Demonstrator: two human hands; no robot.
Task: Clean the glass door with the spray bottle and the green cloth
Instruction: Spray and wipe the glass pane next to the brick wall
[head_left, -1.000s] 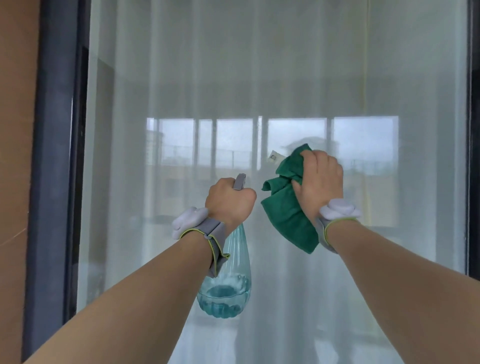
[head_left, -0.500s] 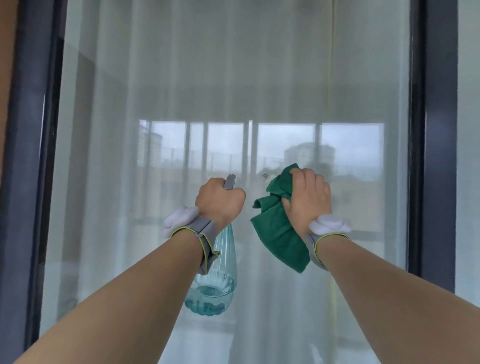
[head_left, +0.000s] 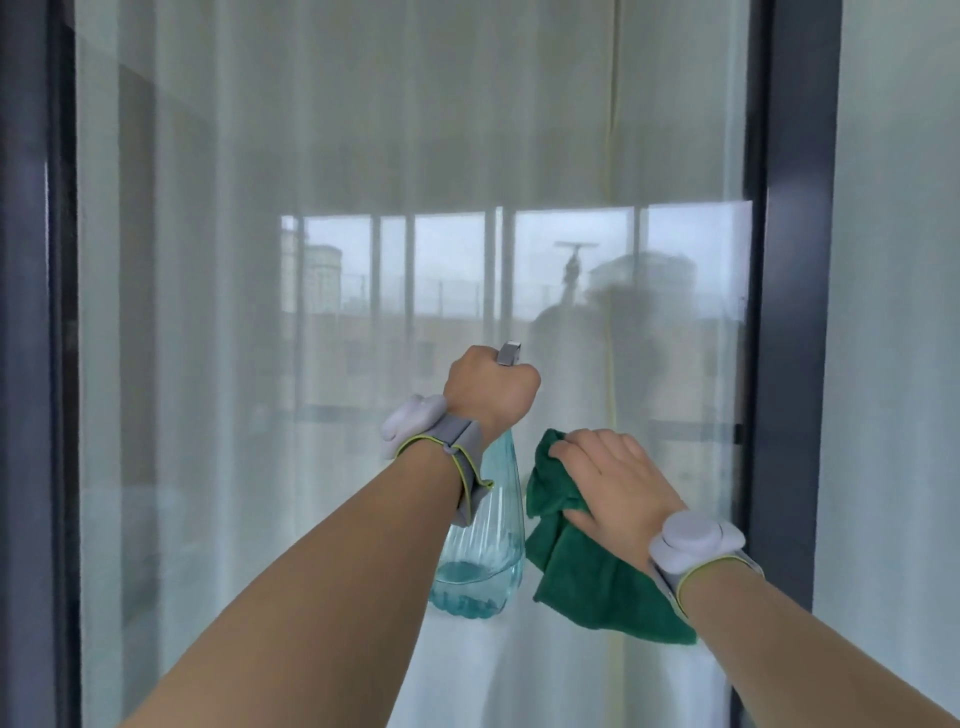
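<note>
The glass door (head_left: 311, 312) fills the view, with a white curtain behind it and reflections of buildings on it. My left hand (head_left: 491, 392) grips the head of a clear blue-tinted spray bottle (head_left: 483, 561), whose grey nozzle sticks up above my fist toward the glass. A little liquid sits in the bottle's bottom. My right hand (head_left: 610, 480) lies lower and to the right, fingers spread flat over the green cloth (head_left: 582, 582), pressing it toward the glass while my thumb holds its edge. Most of the cloth hangs below my palm.
Dark grey door frames (head_left: 795, 312) stand at the right and at the left edge (head_left: 31, 364). A pale wall (head_left: 898, 312) lies right of the frame. Both wrists wear grey bands with white sensor pucks.
The view has shifted right. My right hand has dropped lower and its fist has spread flat over the cloth. My left hand keeps its grip on the bottle.
</note>
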